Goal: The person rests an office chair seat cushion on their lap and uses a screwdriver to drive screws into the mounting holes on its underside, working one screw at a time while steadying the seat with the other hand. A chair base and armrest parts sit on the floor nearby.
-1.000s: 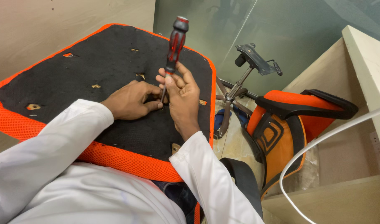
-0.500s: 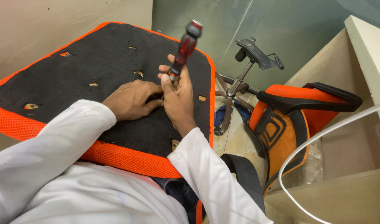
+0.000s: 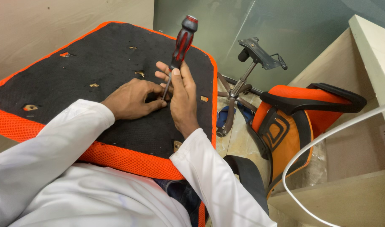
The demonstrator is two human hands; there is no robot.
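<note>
Screwdriver (image 3: 180,44) over seat underside (image 3: 95,71), wooden floor (image 3: 41,25).

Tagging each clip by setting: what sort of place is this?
Probably an office or workshop corner used for chair assembly: an upturned orange seat pan, a detached chair base on the floor, an orange backrest, and a glass partition.

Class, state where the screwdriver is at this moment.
In the head view, the screwdriver stands near upright above the upturned seat, gripped by the right hand, beside the left hand.
</note>
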